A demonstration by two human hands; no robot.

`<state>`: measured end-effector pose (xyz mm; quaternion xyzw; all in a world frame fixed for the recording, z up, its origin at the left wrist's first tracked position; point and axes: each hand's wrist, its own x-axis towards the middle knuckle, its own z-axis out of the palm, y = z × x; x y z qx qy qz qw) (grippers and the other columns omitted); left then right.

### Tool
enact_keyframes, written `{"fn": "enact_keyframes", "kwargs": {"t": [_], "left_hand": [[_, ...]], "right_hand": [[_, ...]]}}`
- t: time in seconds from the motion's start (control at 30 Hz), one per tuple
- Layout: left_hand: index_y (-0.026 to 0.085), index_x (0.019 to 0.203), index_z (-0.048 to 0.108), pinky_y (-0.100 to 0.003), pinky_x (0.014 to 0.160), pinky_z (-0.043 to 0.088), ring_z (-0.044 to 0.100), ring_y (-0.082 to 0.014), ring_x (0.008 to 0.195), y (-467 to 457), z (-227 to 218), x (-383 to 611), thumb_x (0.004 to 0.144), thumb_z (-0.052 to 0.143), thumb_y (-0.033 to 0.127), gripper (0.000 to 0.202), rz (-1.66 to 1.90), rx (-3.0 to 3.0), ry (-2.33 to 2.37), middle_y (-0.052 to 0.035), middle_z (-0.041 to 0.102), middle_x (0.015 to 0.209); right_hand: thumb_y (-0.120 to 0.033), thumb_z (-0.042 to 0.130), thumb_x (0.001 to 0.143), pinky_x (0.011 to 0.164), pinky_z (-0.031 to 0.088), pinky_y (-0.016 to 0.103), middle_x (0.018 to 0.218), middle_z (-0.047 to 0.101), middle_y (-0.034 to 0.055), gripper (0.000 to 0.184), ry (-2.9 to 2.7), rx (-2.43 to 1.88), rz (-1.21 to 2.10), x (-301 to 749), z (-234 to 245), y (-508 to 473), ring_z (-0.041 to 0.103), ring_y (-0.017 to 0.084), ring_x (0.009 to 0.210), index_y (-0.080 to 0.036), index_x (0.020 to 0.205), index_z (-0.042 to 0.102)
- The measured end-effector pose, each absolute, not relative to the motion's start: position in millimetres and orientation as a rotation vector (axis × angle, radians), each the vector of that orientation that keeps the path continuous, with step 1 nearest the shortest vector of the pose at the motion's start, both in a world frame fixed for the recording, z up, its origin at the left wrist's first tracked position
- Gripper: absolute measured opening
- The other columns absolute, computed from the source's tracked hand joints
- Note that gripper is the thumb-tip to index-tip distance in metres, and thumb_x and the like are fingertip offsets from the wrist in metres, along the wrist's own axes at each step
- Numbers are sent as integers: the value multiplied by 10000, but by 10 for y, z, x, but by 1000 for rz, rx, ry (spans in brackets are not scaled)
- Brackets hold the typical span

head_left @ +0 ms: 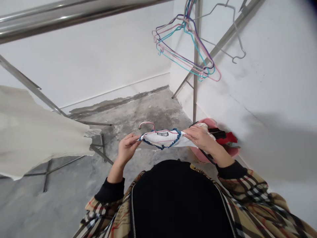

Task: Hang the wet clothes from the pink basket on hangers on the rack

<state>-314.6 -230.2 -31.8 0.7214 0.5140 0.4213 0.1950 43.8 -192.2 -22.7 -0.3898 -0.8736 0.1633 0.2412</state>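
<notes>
**White garment [169, 138] spread on pink hanger [148, 123]**

Left hand [127, 148] and right hand [201, 137], fingers closed, pinch the cloth either side of its blue-trimmed neckline [162, 147] before the person's black top [178, 198], apparently to hold it wide. Other hangers [185, 24] hang bunched beyond, I'd guess for easy reach; a pink basin [198, 155] sits by the wall [279, 132].

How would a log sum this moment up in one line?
left hand: pinching white garment; right hand: pinching garment; pink hanger: inside garment, hook showing; other hangers: hanging above
</notes>
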Motion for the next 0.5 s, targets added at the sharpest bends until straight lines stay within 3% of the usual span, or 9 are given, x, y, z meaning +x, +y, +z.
{"fn": "enact_keyframes", "kwargs": {"t": [0.13, 0.27, 0.37, 0.5], "left_hand": [[234, 1006, 755, -227, 622, 445, 605, -138, 682, -2271, -243, -3175, 858, 651, 355, 218, 1047, 2108, 1510, -34, 668, 767], [241, 1133, 702, -283, 766, 496, 650, -197, 874, -2258, -228, -3372, 815, 691, 403, 357, 944, 2108, 1602, -67, 714, 967], [214, 1136, 686, -282, 714, 510, 637, -171, 768, -2280, -271, -3524, 814, 674, 383, 364, 999, 1976, 1675, -58, 712, 925], [187, 927, 716, -250, 635, 487, 604, -138, 655, -2307, -352, -3650, 828, 632, 349, 207, 1100, 1813, 1766, -25, 679, 766]], "right_hand": [[-415, 403, 997, 683, 466, 309, 862, 736, 58, 364, -2313, -1055, 355, 475, -130, -1929, 649, 182, 724, -231, 1036, 715], [-383, 455, 976, 737, 512, 318, 849, 743, 63, 322, -2215, -1104, 277, 631, -115, -1948, 692, 198, 778, -214, 978, 729], [-363, 491, 956, 814, 535, 344, 904, 756, 75, 286, -2141, -1150, 258, 765, -137, -1969, 712, 218, 850, -205, 983, 727], [-347, 511, 945, 870, 544, 357, 970, 760, 66, 258, -2127, -1204, 284, 916, -180, -1993, 714, 223, 928, -221, 1016, 726]]}}
